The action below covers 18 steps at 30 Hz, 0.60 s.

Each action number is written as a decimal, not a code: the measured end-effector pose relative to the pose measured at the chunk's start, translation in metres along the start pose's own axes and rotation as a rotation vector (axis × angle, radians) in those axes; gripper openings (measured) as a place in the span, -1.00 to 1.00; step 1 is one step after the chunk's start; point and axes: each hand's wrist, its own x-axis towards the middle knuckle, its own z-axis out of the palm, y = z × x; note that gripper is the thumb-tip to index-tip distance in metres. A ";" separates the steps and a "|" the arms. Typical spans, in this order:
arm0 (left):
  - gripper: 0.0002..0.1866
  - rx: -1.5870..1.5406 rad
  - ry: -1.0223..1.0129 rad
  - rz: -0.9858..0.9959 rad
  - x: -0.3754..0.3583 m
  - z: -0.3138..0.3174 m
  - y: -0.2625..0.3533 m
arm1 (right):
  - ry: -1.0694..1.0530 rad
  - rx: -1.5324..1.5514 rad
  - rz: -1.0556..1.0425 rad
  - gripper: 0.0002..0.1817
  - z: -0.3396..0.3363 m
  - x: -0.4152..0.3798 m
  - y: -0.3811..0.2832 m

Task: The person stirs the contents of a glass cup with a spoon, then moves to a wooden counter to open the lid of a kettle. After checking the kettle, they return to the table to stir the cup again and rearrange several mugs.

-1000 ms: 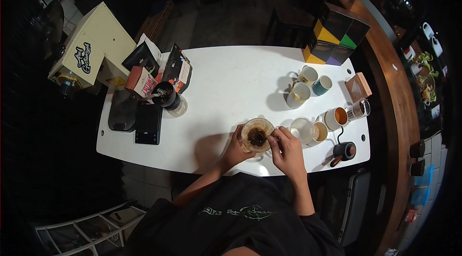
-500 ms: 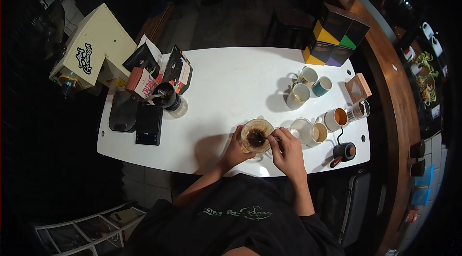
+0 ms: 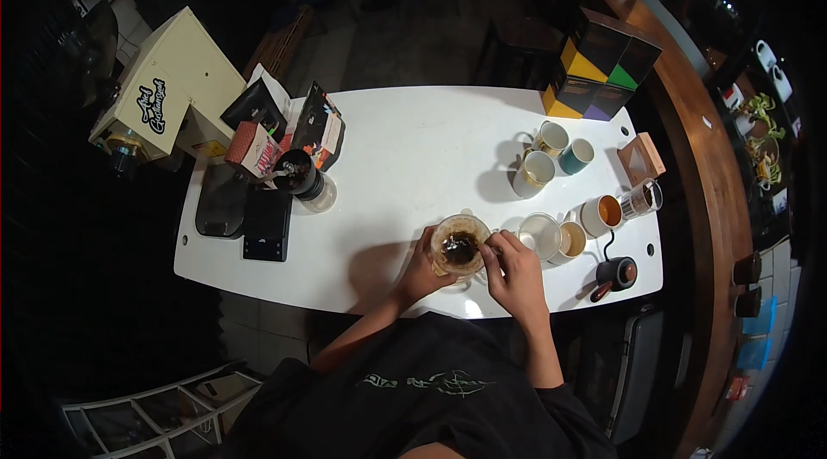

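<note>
A coffee dripper [image 3: 442, 236] with a pale, coffee-stained filter stands near the front edge of the table. Dark wet coffee [image 3: 459, 247] with bright glints lies inside it. My left hand [image 3: 419, 272] is wrapped round the dripper's left side and steadies it. At the right rim, my right hand [image 3: 515, 274] pinches a thin, spoon-like stirrer that dips toward the coffee; fingers hide most of it. Just right of the dripper are a clear glass vessel [image 3: 539, 237] and a mug [image 3: 572, 239]. Whatever is under the dripper is largely hidden.
On the white table [image 3: 413, 149] stand more cups [image 3: 536, 171], a black gooseneck kettle [image 3: 617, 273] at right and black patterned boxes [image 3: 594, 71] behind. At left are a hand grinder [image 3: 303, 174], a black scale [image 3: 265, 226], coffee bags [image 3: 319, 127] and a cream machine [image 3: 177, 84].
The coffee in the dripper now shows a shinier, wetter surface with bright glints. Both hands stay in nearly the same place on the dripper and stirrer.
</note>
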 end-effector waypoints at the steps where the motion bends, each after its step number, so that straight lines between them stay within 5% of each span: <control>1: 0.06 0.030 -0.003 0.009 0.000 -0.001 0.004 | 0.013 -0.014 -0.006 -0.87 0.000 0.000 0.000; 18: 0.04 0.117 0.016 0.025 0.000 -0.001 0.008 | -0.076 -0.023 0.077 -0.89 -0.004 0.001 -0.003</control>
